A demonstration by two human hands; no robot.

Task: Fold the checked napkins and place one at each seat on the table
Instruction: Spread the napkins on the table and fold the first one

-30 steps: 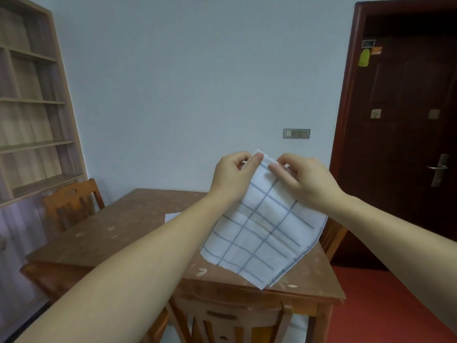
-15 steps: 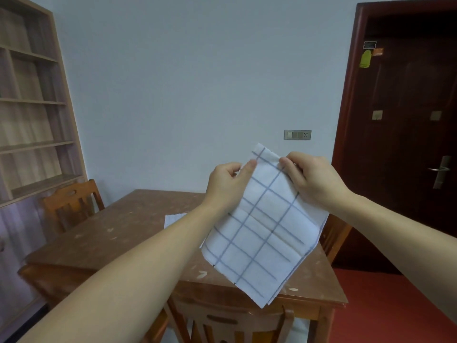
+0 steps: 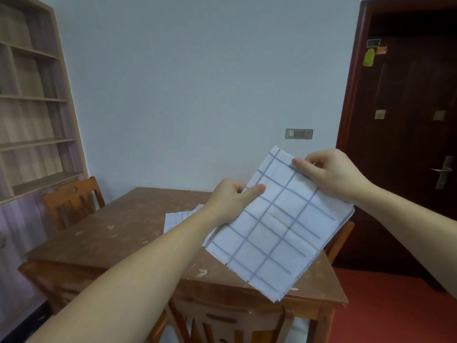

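I have the napkin (image 3: 277,226) held up over the counter (image 3: 103,233), left hand (image 3: 230,199) and right hand (image 3: 329,177) each with fingers pinched shut on its upper edge, and, light and limp, it looks best gripped at corners.

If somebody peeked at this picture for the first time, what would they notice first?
Probably the white checked napkin, held up in the air right in the middle by the left hand and the right hand, each pinching an edge. Under it is a scuffed brown wooden table with another checked napkin lying flat on it. A dark red door stands shut on the right.
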